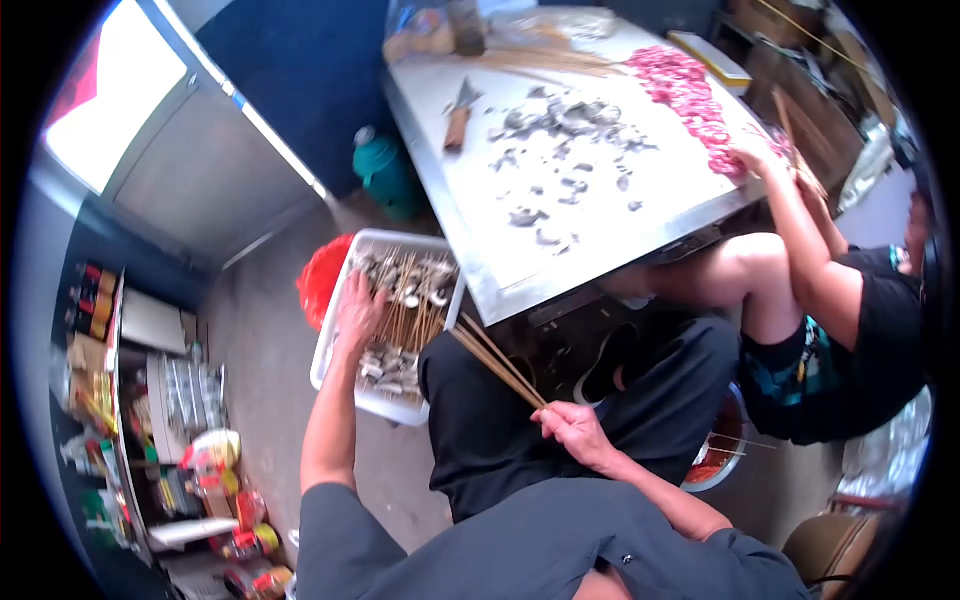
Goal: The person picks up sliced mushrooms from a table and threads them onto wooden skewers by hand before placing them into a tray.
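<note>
My left hand (360, 308) is over the left side of a white tray (322, 350), its fingers apart and touching or just above the skewers. Rows of skewers (410, 320) with grey pieces on their ends lie in the tray. Near my lap, my right hand (575, 430) is closed round the lower ends of several bare wooden sticks (497, 362), which point up and left towards the tray. Grey pieces (575, 120) are scattered over the white table (430, 110) in front.
A knife (459, 118) and a heap of red meat (690, 100) lie on the table. A co-worker (850, 310) sits at the right, hands at the meat. Beside the tray is a red bag (322, 280); a green container (385, 170) stands behind. Shelves (130, 430) line the left.
</note>
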Action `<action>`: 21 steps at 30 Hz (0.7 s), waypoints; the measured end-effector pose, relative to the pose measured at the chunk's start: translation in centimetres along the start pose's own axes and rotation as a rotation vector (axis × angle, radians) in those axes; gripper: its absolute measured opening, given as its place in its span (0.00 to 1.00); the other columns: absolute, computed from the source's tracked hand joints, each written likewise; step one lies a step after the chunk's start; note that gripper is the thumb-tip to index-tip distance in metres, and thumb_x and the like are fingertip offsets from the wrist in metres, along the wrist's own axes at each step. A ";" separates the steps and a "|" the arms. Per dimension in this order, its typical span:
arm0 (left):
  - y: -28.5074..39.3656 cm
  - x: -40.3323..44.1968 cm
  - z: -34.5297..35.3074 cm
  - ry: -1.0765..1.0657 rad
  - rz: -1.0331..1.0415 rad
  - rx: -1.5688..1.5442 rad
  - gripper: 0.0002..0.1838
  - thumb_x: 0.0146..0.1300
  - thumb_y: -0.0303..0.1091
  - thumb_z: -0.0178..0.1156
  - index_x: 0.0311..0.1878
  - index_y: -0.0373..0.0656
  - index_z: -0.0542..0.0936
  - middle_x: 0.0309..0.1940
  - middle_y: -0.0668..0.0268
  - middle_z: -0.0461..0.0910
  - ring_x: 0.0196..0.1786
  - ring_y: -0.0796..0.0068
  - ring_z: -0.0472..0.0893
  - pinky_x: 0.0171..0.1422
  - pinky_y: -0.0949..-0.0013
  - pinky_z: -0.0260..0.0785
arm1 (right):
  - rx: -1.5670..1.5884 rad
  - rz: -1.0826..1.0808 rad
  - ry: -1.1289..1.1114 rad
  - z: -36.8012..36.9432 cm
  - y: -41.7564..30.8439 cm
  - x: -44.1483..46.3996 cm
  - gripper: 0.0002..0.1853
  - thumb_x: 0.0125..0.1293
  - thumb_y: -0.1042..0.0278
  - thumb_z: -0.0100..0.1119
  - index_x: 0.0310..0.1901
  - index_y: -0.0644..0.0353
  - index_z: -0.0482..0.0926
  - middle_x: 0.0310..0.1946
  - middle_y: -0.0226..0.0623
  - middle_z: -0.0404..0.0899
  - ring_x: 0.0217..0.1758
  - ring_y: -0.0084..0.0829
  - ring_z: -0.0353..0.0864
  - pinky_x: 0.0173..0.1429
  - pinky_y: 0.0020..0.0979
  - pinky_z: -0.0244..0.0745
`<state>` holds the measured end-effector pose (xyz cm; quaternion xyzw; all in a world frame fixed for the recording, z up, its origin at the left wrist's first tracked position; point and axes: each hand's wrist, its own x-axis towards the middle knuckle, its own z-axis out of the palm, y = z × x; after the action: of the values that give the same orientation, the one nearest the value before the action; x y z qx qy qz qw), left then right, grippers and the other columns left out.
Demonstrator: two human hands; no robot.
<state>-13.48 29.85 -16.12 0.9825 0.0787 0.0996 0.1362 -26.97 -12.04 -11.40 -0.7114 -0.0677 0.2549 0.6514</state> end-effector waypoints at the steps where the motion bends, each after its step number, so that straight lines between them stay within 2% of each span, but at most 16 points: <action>1: -0.2 0.1 -0.2 0.000 0.014 -0.010 0.33 0.63 0.44 0.56 0.66 0.33 0.64 0.67 0.44 0.61 0.71 0.47 0.59 0.75 0.56 0.51 | -0.007 -0.044 0.013 -0.1 0.5 -0.2 0.14 0.69 0.63 0.52 0.36 0.66 0.81 0.21 0.29 0.76 0.25 0.18 0.71 0.33 0.23 0.66; 4: 1.7 0.2 -1.9 0.109 0.050 -0.096 0.30 0.61 0.36 0.58 0.65 0.36 0.65 0.68 0.44 0.59 0.70 0.42 0.58 0.74 0.54 0.52 | -0.030 -0.059 0.020 -0.4 1.2 -1.2 0.12 0.69 0.66 0.52 0.40 0.66 0.81 0.20 0.28 0.76 0.24 0.17 0.71 0.31 0.23 0.65; 7: 6.1 0.8 -3.9 0.256 0.181 -0.193 0.23 0.59 0.31 0.59 0.57 0.34 0.72 0.59 0.46 0.71 0.64 0.45 0.68 0.69 0.54 0.59 | -0.034 -0.038 0.028 -0.9 2.1 -1.6 0.11 0.69 0.66 0.52 0.43 0.65 0.81 0.20 0.29 0.76 0.24 0.16 0.71 0.31 0.23 0.66; 8: 7.9 1.1 -4.8 0.256 0.187 -0.191 0.23 0.59 0.31 0.59 0.57 0.34 0.72 0.59 0.46 0.71 0.64 0.45 0.68 0.69 0.54 0.59 | -0.030 -0.040 0.032 -1.0 2.4 -1.6 0.11 0.69 0.66 0.52 0.43 0.65 0.81 0.20 0.29 0.76 0.24 0.16 0.71 0.31 0.23 0.66; 10: 13.0 2.1 -7.8 0.356 0.355 -0.265 0.17 0.58 0.27 0.59 0.51 0.34 0.76 0.49 0.50 0.78 0.50 0.52 0.78 0.56 0.59 0.69 | -0.023 -0.032 0.024 -1.2 2.8 -1.7 0.11 0.69 0.67 0.52 0.44 0.64 0.80 0.21 0.29 0.77 0.25 0.17 0.72 0.31 0.23 0.67; 11: 15.0 2.6 -8.7 0.353 0.360 -0.262 0.17 0.58 0.27 0.59 0.51 0.34 0.76 0.49 0.50 0.78 0.50 0.52 0.78 0.56 0.59 0.69 | -0.017 -0.033 0.026 -1.1 2.7 -1.7 0.11 0.69 0.67 0.52 0.44 0.64 0.80 0.21 0.29 0.77 0.25 0.17 0.72 0.31 0.23 0.67; 13: 18.6 4.0 -9.8 0.283 0.288 -0.512 0.13 0.58 0.26 0.59 0.46 0.34 0.78 0.39 0.54 0.79 0.36 0.58 0.79 0.44 0.64 0.72 | -0.012 -0.033 0.006 -1.0 2.2 -1.7 0.11 0.68 0.67 0.52 0.44 0.64 0.79 0.23 0.30 0.78 0.26 0.18 0.73 0.32 0.24 0.68; 16: 22.2 7.5 -10.0 0.273 0.390 -0.549 0.11 0.58 0.25 0.59 0.44 0.34 0.79 0.34 0.55 0.79 0.30 0.63 0.78 0.39 0.68 0.71 | -0.024 -0.009 -0.003 -1.5 1.7 -1.7 0.11 0.69 0.67 0.51 0.45 0.64 0.78 0.24 0.30 0.78 0.26 0.19 0.74 0.34 0.24 0.69; 17: 23.2 8.9 -9.6 0.266 0.395 -0.548 0.11 0.58 0.25 0.59 0.44 0.34 0.79 0.34 0.55 0.79 0.30 0.63 0.78 0.39 0.68 0.71 | -0.017 -0.007 0.002 -1.7 1.7 -1.6 0.11 0.69 0.67 0.51 0.45 0.64 0.78 0.24 0.30 0.78 0.26 0.19 0.74 0.34 0.24 0.69; 19: 25.0 11.8 -8.4 0.243 0.509 -0.550 0.10 0.61 0.28 0.59 0.43 0.35 0.80 0.34 0.58 0.81 0.33 0.72 0.79 0.38 0.72 0.71 | 0.011 0.029 -0.049 -2.5 2.0 -1.5 0.12 0.69 0.66 0.51 0.48 0.63 0.77 0.23 0.30 0.78 0.27 0.19 0.75 0.35 0.24 0.69; 21: 27.1 14.3 -7.0 0.183 0.551 -0.554 0.10 0.61 0.29 0.61 0.45 0.37 0.81 0.35 0.59 0.81 0.32 0.73 0.78 0.38 0.72 0.70 | 0.012 0.016 -0.052 -3.0 2.8 -1.3 0.14 0.69 0.66 0.51 0.52 0.63 0.76 0.25 0.32 0.80 0.29 0.20 0.76 0.36 0.24 0.70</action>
<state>2.29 8.47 0.69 0.8800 -0.2059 0.2370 0.3565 -27.40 -15.70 -13.63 -0.7011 -0.0771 0.2789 0.6517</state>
